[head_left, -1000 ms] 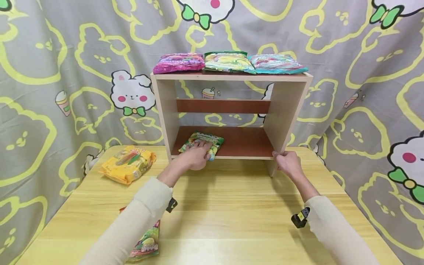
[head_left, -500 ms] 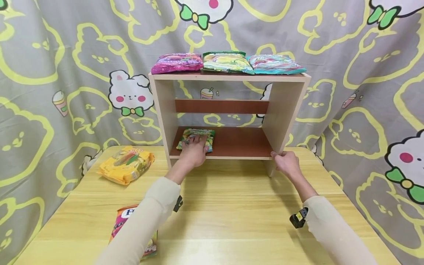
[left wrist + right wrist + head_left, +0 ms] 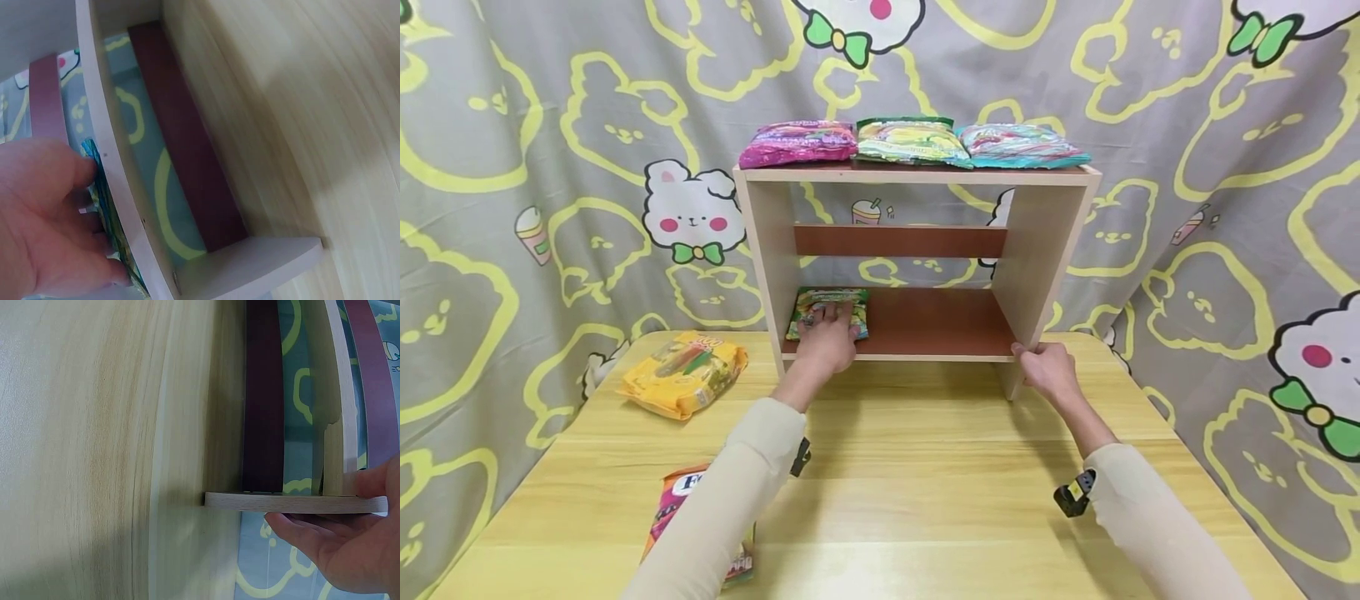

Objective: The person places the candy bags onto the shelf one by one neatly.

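A green snack packet (image 3: 850, 318) lies flat at the left end of the small shelf unit's lower board (image 3: 936, 321). My left hand (image 3: 829, 340) rests on it, fingers spread over its top, hiding part of the print. Only the packet's edge (image 3: 111, 215) shows in the left wrist view, beside the left hand (image 3: 47, 219). My right hand (image 3: 1047, 367) grips the lower front edge of the unit's right side panel (image 3: 1045, 258). From the right wrist, the right hand's (image 3: 350, 550) thumb is on the inner side of that panel and its fingers are on the outer side.
Pink (image 3: 800, 143), yellow-green (image 3: 913, 142) and turquoise (image 3: 1024, 146) packets line the unit's top. A yellow packet (image 3: 685, 375) lies on the wooden table (image 3: 925, 483) at left. Nearer, an orange-purple packet (image 3: 673, 504) is partly covered by the left sleeve. A patterned curtain hangs behind.
Under my left hand, the green packet has slid left and back into the lower board's left corner, turning straight. My right hand keeps its grip on the side panel.
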A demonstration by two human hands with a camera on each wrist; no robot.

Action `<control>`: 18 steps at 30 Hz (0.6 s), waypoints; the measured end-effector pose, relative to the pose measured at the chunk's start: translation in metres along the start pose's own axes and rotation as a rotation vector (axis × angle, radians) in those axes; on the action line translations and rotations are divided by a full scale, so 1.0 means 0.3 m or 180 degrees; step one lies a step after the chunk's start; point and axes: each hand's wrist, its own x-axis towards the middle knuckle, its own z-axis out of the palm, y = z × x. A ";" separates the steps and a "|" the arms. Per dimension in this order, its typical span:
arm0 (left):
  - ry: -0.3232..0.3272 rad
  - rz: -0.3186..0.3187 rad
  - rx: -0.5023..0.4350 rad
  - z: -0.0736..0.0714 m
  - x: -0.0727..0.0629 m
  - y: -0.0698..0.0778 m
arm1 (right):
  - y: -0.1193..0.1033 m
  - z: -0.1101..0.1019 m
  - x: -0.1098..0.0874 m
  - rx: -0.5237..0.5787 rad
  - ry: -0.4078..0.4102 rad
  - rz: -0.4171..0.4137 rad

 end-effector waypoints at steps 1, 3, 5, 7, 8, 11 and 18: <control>-0.0007 -0.0018 -0.0011 0.000 0.001 -0.004 | -0.001 0.000 0.000 0.0006 0.0003 -0.0002; -0.0019 -0.0028 -0.0020 -0.002 0.004 -0.009 | 0.001 0.000 0.002 0.0012 0.0011 -0.0001; -0.0045 -0.0023 -0.0030 -0.004 0.007 -0.013 | 0.001 0.000 0.002 0.0016 0.0014 0.0004; -0.0084 -0.0024 -0.0039 -0.007 0.008 -0.015 | 0.001 0.000 0.001 0.0016 0.0007 0.0017; -0.0100 -0.0024 -0.0046 -0.008 0.007 -0.017 | 0.001 0.001 0.001 0.0015 0.0002 0.0028; -0.0140 -0.0030 -0.0074 -0.011 0.007 -0.018 | 0.000 0.002 0.000 0.0015 -0.0008 0.0043; -0.0007 0.0051 0.0044 -0.006 -0.004 -0.018 | -0.002 0.001 0.000 0.0027 -0.0021 0.0029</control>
